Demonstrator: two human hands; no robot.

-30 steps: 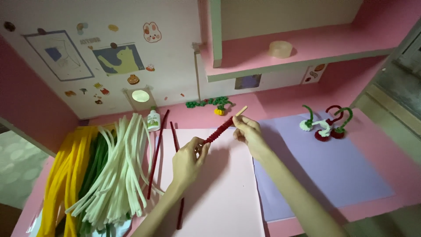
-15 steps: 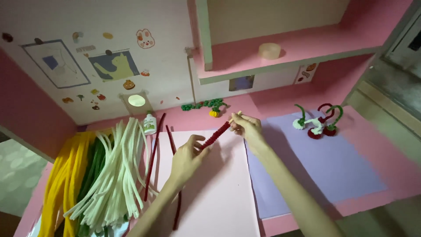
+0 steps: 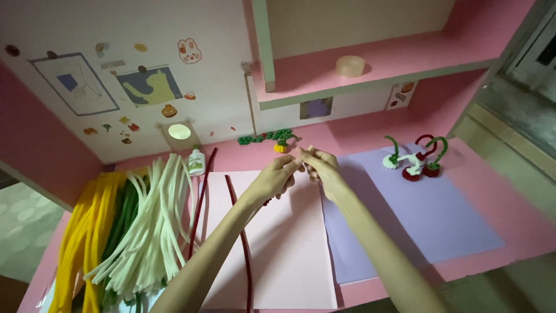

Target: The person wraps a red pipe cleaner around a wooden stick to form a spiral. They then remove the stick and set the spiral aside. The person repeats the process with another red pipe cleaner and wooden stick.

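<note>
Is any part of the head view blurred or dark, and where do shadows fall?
In the head view, the right edge near the window is smeared by blur; the left hand and right hand are fairly sharp; the right forearm casts a soft shadow on the purple sheet; the lighting is dim and the lower corners dark.

Craft supplies lying about a pink worktop (image 3: 509,191)

Yellow stems (image 3: 87,232), green stems (image 3: 123,220) and white stems (image 3: 153,226) are lying bundled at the left, a small glue bottle (image 3: 196,162) is standing behind them, finished stem cherries (image 3: 414,159) are sitting on a purple sheet (image 3: 428,226), a tape roll (image 3: 350,65) is resting on the shelf (image 3: 417,61), and stickers are dotting the white wall (image 3: 191,52)
</note>
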